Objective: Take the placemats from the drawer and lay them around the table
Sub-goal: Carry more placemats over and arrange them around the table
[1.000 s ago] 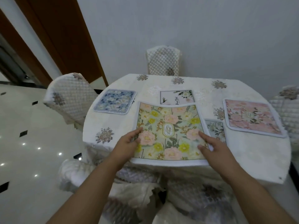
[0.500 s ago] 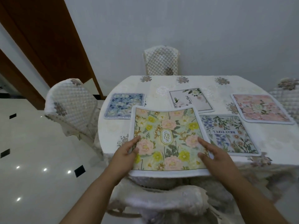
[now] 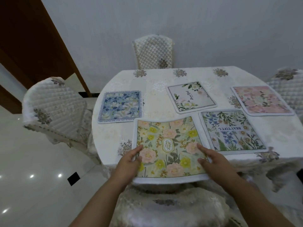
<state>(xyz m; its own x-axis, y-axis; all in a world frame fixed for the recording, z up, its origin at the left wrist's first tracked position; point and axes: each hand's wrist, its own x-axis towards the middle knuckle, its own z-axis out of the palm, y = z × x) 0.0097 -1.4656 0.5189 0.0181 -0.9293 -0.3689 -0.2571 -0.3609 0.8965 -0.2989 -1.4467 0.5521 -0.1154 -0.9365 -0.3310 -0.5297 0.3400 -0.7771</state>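
We see the left hand [image 3: 129, 163] gripping the near left edge of a yellow and pink floral placemat [image 3: 167, 148], thumb on top and fingers curled beneath, while the right hand [image 3: 213, 159] grips the near right edge the same way. This placemat, with a small label at its centre, has its far part over the near edge of the tabletop [image 3: 164, 79] and its near edge hanging past the rim, sagging slightly between the two hands. Just to its right lies a placemat with blue and green botanical print [image 3: 232, 131], flat on the tabletop, their edges nearly touching. Farther off, near the middle, sits a white placemat with leaf sprigs [image 3: 191, 97], turned at a slight angle. At the far right lies a pink floral placemat [image 3: 262, 100], and at the left a blue floral placemat [image 3: 121, 107]. The tabletop wears a cream cloth with embroidered flowers. Quilted cream chairs stand around it: one at the far side [image 3: 153, 53], one at the left [image 3: 54, 108], one at the right edge of view [image 3: 290, 82], and a cushioned seat [image 3: 164, 207] directly below the hands.
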